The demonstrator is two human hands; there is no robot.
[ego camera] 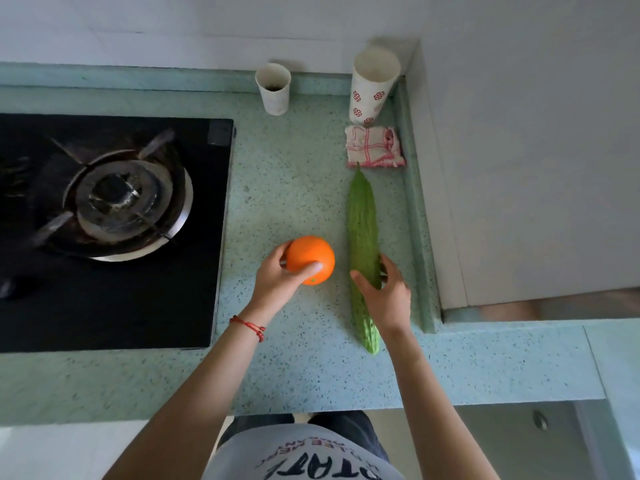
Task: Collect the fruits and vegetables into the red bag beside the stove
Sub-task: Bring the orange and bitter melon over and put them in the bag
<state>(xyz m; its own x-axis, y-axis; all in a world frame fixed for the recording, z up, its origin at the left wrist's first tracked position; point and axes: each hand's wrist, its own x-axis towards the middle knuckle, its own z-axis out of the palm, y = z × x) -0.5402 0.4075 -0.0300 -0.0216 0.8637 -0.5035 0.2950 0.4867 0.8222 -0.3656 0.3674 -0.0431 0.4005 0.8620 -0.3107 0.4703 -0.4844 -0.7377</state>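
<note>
An orange (310,256) rests on the pale green speckled counter (294,188) right of the stove, and my left hand (277,284) is closed around its near side. A long bumpy green bitter gourd (362,237) lies lengthwise to the right of the orange. My right hand (386,297) wraps its fingers around the gourd's near half, thumb on the left side. No red bag shows in view.
A black gas stove (104,220) with one burner fills the left. A small white paper cup (273,88), a taller patterned cup (372,84) and a folded checked cloth (374,147) sit at the back. A raised counter edge (415,220) runs along the right.
</note>
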